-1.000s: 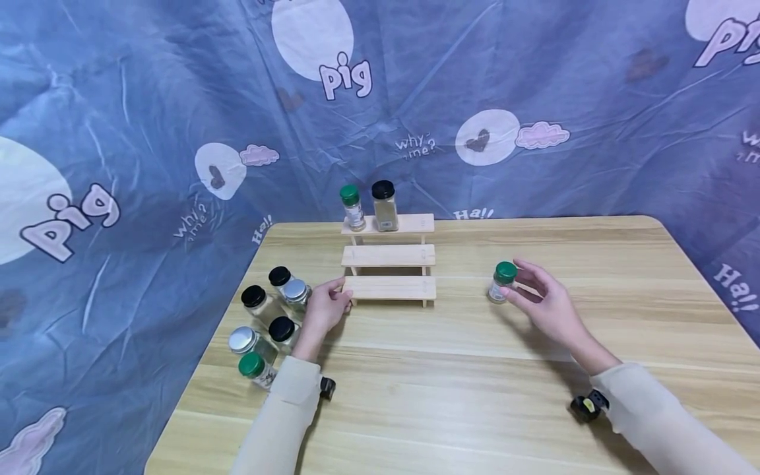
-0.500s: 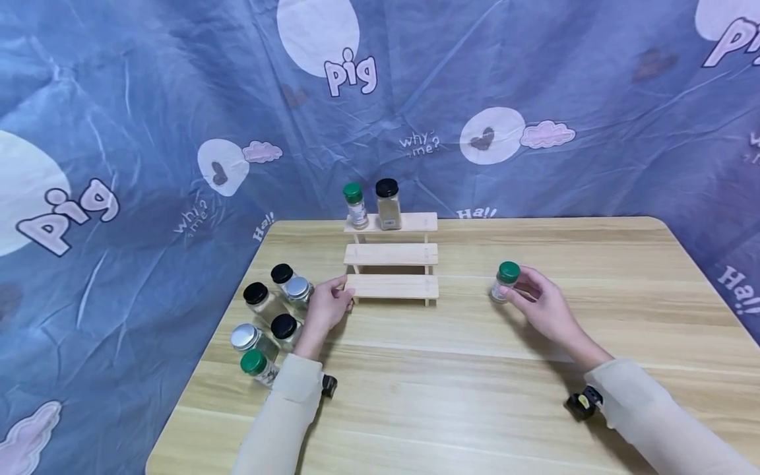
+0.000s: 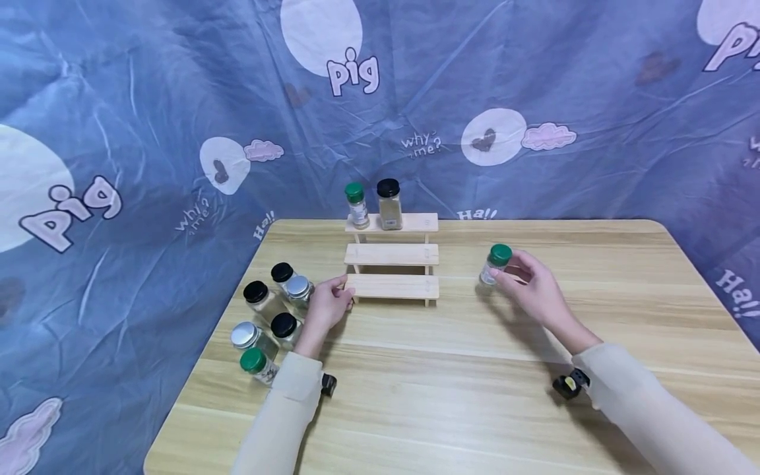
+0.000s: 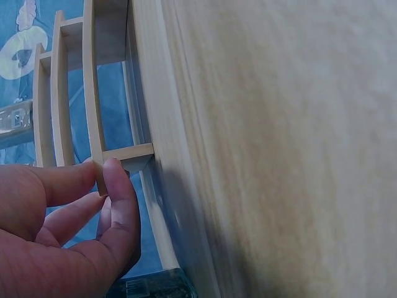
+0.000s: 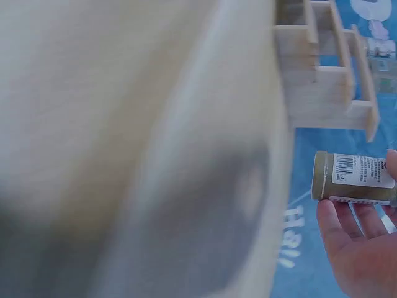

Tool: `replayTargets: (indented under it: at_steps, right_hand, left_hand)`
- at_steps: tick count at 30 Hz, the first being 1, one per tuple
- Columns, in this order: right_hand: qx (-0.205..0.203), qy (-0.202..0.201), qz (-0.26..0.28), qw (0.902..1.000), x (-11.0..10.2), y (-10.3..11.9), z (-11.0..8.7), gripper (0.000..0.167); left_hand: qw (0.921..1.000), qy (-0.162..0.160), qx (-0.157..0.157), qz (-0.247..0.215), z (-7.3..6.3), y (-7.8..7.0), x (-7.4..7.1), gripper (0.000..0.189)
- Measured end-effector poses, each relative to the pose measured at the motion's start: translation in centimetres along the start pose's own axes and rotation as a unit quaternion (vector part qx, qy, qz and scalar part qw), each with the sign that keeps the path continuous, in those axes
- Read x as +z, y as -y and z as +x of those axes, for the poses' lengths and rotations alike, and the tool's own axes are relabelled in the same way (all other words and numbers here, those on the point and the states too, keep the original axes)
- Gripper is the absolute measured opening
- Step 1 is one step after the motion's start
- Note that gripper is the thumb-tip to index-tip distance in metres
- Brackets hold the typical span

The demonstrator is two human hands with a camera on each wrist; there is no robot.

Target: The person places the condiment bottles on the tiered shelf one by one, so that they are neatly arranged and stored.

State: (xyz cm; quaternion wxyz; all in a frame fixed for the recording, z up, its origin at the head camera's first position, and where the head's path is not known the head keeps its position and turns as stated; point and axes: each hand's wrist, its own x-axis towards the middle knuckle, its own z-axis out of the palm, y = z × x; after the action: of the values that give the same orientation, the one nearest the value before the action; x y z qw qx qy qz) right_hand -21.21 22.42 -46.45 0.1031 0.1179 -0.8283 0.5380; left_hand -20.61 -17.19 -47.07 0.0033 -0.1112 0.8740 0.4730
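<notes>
My left hand (image 3: pixel 328 307) pinches the left end of the lowest step of a small three-tier wooden rack (image 3: pixel 392 286); the left wrist view shows thumb and fingers (image 4: pixel 121 198) on either side of the board. Out to the right, my right hand (image 3: pixel 534 290) grips a green-capped spice jar (image 3: pixel 494 265) between thumb and fingers, raised a little off the table. Its label with a barcode shows in the right wrist view, the jar (image 5: pixel 356 179) filled with brownish powder. On the rack's top step stand another green-capped jar (image 3: pixel 357 207) and a black-capped jar (image 3: pixel 390 206).
Left of my left hand stand several more jars: black-capped ones (image 3: pixel 264 302), silver-capped ones (image 3: pixel 254 338) and a green-capped one (image 3: pixel 258 367). A blue printed cloth (image 3: pixel 415 79) hangs behind the wooden table (image 3: pixel 415 389).
My right hand has lifted the green-capped jar off the table and moved it slightly left and away from me. The left hand stays on the rack's lowest step.
</notes>
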Motion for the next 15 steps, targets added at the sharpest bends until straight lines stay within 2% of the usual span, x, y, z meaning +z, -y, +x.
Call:
replayTargets:
  at_steps: [8, 15]
  right_hand:
    - [-0.028, 0.005, 0.009, 0.9995, 1.2, 4.4, 4.6, 0.044]
    - [-0.056, -0.014, 0.024, 0.9980, 2.5, 7.2, 8.2, 0.042]
  left_hand:
    - [1.0000, -0.001, 0.000, -0.005, 0.0, 0.0, -0.1, 0.047]
    - [1.0000, -0.001, 0.006, -0.001, 0.1, 0.1, 0.0, 0.047]
